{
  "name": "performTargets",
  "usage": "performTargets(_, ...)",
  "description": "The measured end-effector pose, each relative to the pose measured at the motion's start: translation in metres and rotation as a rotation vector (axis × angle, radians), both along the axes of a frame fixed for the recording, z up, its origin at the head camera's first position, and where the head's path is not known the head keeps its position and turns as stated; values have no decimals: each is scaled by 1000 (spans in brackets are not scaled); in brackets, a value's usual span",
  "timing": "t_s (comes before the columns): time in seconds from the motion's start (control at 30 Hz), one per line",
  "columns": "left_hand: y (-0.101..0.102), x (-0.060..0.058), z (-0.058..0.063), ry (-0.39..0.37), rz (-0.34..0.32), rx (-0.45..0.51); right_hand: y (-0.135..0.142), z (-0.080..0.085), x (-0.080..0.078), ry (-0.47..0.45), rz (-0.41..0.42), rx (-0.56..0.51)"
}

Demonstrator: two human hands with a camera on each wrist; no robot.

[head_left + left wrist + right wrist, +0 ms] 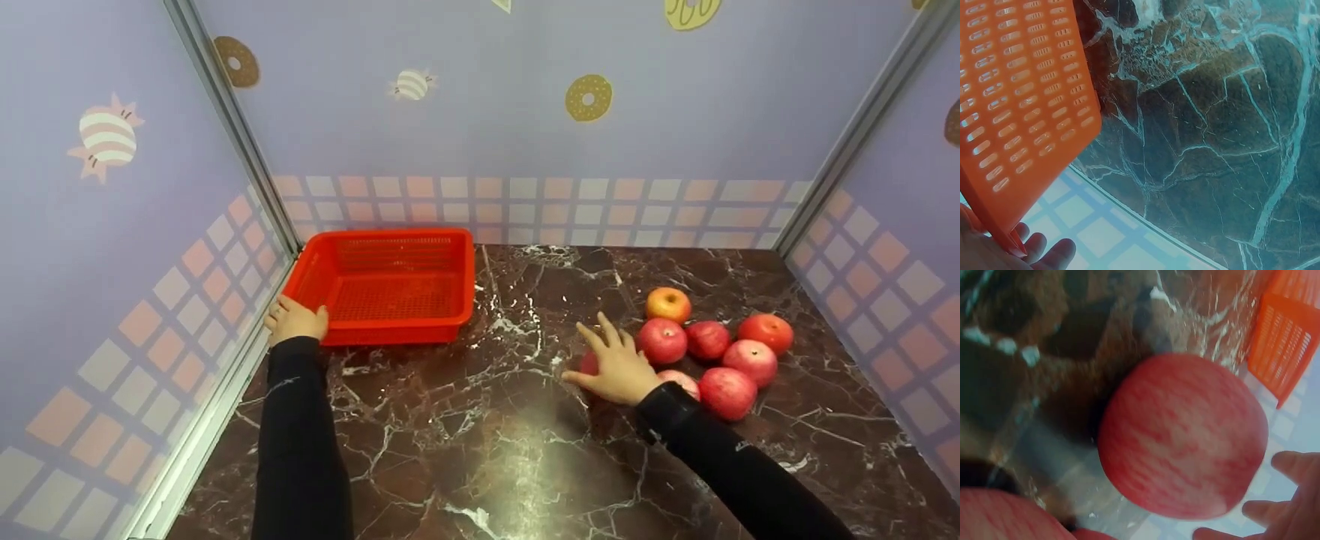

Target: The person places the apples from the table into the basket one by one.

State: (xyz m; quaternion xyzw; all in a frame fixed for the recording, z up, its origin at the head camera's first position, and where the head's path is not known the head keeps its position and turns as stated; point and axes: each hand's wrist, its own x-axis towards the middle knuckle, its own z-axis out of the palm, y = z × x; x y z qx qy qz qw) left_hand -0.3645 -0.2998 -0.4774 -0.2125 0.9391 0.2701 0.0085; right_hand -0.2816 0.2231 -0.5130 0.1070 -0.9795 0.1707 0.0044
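A red plastic basket (pixel 397 335) stands at the back left of the table, with nothing inside. My left hand (pixel 297 322) grips its front left corner; in the left wrist view several fingertips (pixel 1061 254) show past the rim. My right hand (pixel 619 369) is spread over a red apple (pixel 589 364), partly hidden beneath it. In the right wrist view the fingers (pixel 1266 513) lie beside this striped apple (pixel 1182 436), not curled round it. Several more apples (pixel 729 393) sit grouped just right of the hand, one of them yellowish (pixel 668 305).
The dark marbled table (pixel 480 450) is bounded by purple printed panels (pixel 510 112) at the back and both sides. A metal strip (pixel 202 450) runs along the left edge. The basket stands close to the back left corner post (pixel 277 217).
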Motion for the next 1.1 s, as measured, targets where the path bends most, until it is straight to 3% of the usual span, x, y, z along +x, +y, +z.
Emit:
performTargets(0.33,-2,-1,4,-2,21,36,-3,-12,8,-1,31,17)
performTargets(0.63,-6,9,5,61,110,96,-7,-20,12,105,32,78)
performTargets(1.1,-9,10,0,110,103,155,-8,-23,12,123,20,134)
